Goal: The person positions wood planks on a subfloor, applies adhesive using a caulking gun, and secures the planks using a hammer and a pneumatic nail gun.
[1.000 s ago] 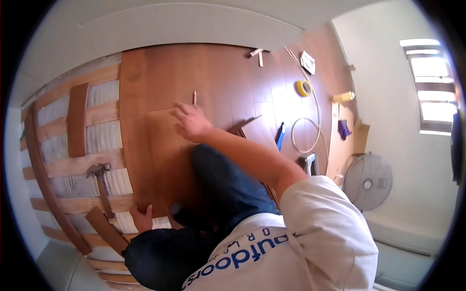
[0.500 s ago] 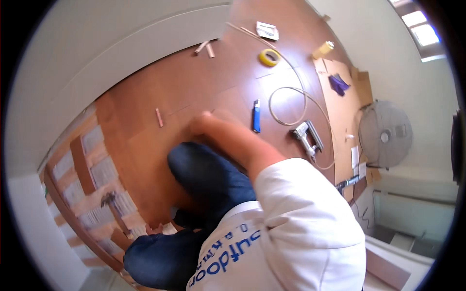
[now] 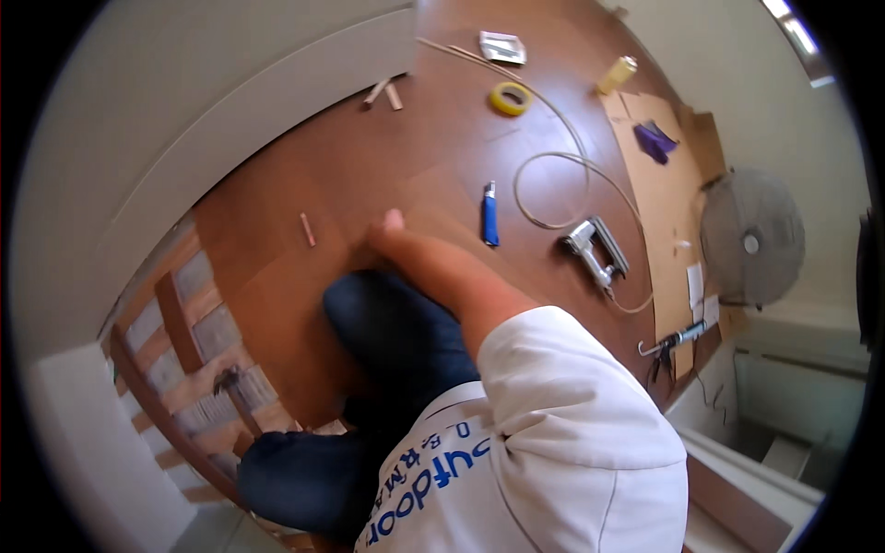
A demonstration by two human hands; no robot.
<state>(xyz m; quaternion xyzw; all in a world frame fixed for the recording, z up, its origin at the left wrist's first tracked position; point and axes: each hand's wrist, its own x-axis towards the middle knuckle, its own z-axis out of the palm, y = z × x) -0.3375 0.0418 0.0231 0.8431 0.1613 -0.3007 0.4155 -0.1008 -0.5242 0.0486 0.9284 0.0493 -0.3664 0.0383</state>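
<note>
My right hand (image 3: 389, 232) rests on the brown wooden floor (image 3: 369, 166), arm stretched forward over my dark-trousered knee (image 3: 392, 332). One finger sticks up; nothing shows in the hand. A blue utility knife (image 3: 489, 214) lies just right of it, and a small wooden peg (image 3: 307, 229) lies to its left. My left hand is out of sight.
A grey nail gun (image 3: 595, 251) with a looping pale hose (image 3: 553, 180) lies to the right. A yellow tape roll (image 3: 510, 99), two wood scraps (image 3: 385, 93), cardboard (image 3: 659, 203) and a fan (image 3: 751, 238) sit beyond. A hammer (image 3: 230, 380) lies on open joists at the left.
My head has turned right and tilted, so the open joists slid to the lower left. My right hand pulled back nearer my knee. The left hand by my knee dropped from view.
</note>
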